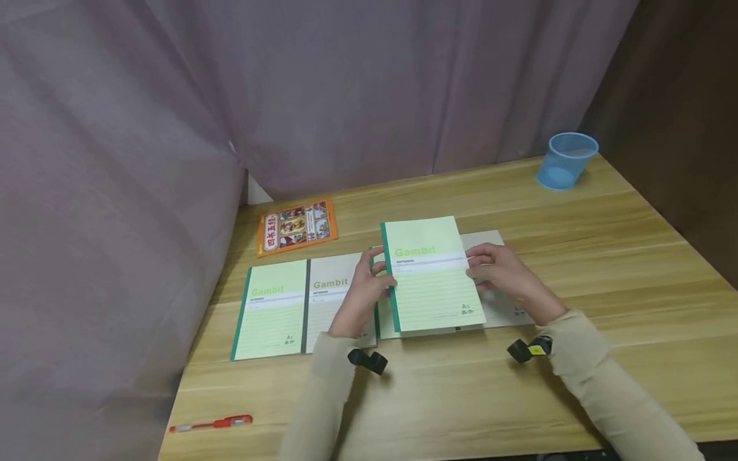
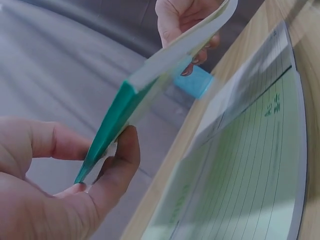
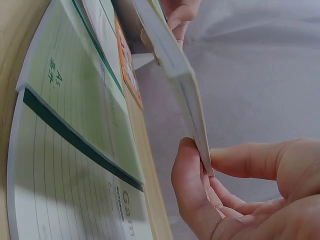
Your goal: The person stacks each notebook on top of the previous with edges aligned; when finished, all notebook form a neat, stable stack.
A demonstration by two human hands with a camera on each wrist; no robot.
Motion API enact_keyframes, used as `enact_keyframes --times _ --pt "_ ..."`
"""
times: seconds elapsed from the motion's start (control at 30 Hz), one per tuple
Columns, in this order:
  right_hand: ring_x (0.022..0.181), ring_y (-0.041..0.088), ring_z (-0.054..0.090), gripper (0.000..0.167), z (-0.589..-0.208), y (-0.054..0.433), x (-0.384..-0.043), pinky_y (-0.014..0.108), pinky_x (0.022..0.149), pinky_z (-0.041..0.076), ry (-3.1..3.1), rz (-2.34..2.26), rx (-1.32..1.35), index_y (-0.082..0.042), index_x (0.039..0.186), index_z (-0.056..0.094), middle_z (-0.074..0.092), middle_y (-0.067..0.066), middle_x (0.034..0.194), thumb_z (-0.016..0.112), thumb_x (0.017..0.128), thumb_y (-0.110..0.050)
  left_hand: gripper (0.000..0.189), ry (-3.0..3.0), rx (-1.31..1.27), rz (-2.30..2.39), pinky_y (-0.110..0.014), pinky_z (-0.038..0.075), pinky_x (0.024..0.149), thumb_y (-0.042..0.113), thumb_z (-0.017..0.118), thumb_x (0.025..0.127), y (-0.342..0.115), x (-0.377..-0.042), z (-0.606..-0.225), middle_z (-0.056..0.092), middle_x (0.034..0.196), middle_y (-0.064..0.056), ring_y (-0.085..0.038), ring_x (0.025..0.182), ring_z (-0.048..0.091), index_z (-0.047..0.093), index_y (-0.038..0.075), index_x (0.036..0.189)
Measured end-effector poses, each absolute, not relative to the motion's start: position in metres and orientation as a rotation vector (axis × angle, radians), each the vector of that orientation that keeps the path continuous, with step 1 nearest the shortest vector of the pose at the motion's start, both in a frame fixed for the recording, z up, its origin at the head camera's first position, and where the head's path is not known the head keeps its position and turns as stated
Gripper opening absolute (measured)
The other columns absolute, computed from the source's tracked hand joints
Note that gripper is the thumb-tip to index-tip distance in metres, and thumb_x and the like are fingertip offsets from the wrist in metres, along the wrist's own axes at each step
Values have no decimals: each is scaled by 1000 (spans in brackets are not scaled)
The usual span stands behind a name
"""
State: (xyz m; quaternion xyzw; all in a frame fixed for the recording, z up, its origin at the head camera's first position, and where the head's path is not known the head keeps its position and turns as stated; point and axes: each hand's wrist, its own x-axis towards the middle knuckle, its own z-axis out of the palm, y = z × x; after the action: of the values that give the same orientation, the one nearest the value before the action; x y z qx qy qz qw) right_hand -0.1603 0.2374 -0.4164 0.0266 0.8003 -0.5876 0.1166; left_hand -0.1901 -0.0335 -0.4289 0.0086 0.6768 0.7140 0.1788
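Observation:
A light green notebook (image 1: 432,288) with a dark green spine is held up above the table between both hands. My left hand (image 1: 364,291) pinches its spine edge, thumb on the cover and fingers behind, as the left wrist view shows. On the opposite edge, my right hand (image 1: 504,272) pinches the pages the same way. Beneath it lie another green notebook (image 2: 250,165) and a white-covered notebook (image 3: 60,175) with a dark spine, side by side and partly hidden. To the left, a green notebook (image 1: 271,314) and a white-covered notebook (image 1: 328,282) lie flat, the latter partly behind my left hand.
An orange illustrated booklet (image 1: 296,225) lies at the back left of the wooden table (image 1: 623,256). A blue plastic cup (image 1: 562,166) stands at the back right corner. Near the front left is a red pen (image 1: 213,423). Grey curtains (image 1: 346,96) hang behind and to the left.

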Motion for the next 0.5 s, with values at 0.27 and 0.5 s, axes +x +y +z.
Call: enact_keyframes --times 0.27,0.5 --pt "80 14 62 53 -420 222 -168 33 68 59 2320 -1718 43 14 140 38 61 21 107 60 92 3 75 1991 21 1956 -28 51 67 -12 57 84 -47 -196 -435 49 124 -16 -22 95 53 36 9 153" --pt "80 16 62 55 -426 214 -172 36 68 60 2292 -1707 8 15 140 35 59 21 106 60 92 4 72 2044 -11 1904 -26 45 62 -12 54 85 -55 -198 -445 47 113 -12 -16 80 48 38 6 153"
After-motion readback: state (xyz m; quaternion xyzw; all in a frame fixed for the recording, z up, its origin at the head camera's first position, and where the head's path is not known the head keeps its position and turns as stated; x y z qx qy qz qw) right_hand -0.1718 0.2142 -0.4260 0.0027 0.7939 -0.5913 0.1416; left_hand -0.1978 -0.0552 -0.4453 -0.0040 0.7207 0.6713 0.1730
